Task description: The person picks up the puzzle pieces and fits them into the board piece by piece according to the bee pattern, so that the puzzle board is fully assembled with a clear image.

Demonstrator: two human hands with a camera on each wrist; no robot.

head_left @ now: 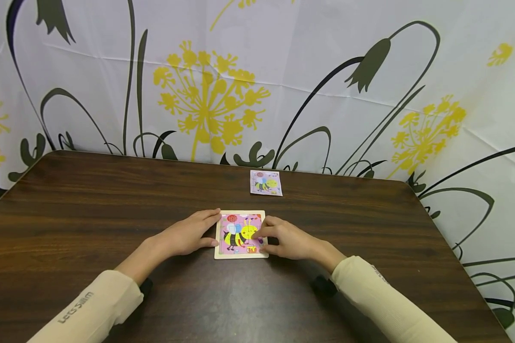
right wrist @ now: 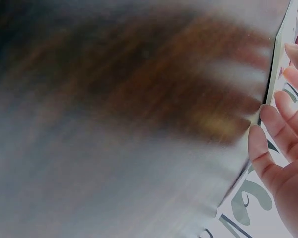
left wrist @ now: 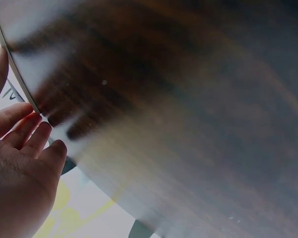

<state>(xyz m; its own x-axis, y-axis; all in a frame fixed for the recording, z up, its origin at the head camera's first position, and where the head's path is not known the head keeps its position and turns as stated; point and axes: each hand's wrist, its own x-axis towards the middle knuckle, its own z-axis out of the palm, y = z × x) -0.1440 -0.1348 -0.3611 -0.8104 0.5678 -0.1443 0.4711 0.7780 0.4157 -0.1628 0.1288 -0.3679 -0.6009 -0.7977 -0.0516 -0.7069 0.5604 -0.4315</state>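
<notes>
A square wooden jigsaw puzzle with a pale frame and a pink picture of a yellow bee lies flat on the table. My left hand rests at its left side, forefinger by the top corner and thumb lower down, both touching the frame's edge. From the right, my right hand reaches over the frame. Its forefinger touches the picture near the bee's head, and the thumb lies lower, by the bottom right corner. That hand hides part of the puzzle's right side. In both wrist views the fingers lie extended along the puzzle's edge.
The dark brown wooden table bears a small card with the same bee picture, behind the puzzle near the far edge. A white cloth with yellow and grey flowers hangs behind the table.
</notes>
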